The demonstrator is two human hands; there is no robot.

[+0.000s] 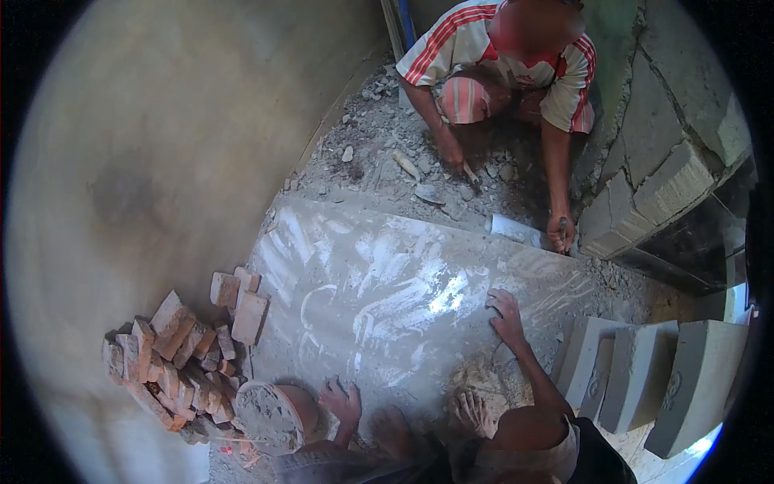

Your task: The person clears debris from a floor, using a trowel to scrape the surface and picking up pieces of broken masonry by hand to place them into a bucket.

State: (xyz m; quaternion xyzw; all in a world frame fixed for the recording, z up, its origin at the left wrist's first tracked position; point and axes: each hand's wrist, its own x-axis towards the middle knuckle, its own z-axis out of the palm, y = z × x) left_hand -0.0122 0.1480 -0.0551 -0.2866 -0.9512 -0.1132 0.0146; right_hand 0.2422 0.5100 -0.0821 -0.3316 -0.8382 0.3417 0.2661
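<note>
A wide grey slab (347, 274), smeared with white dust, lies on the ground in front of me. My left hand (342, 402) touches its near left part with fingers apart, close to a bucket (300, 410) of grey mortar. Farther right, my right hand (508, 316) rests on the slab, fingers spread and holding nothing. Beyond the far edge squats a co-worker (516, 73). One of the co-worker's hands (450, 149) grips a tool with a handle; the other hand (561, 230) holds a small metal tool at the slab's far right edge, beside a white pipe (516, 230).
Broken red bricks (181, 347) are heaped by the left wall (161, 161). Large grey blocks (637, 379) stand at the right. A trowel (430, 194) lies in rubble (367, 133) past the slab. A block wall (669, 185) edges the far right.
</note>
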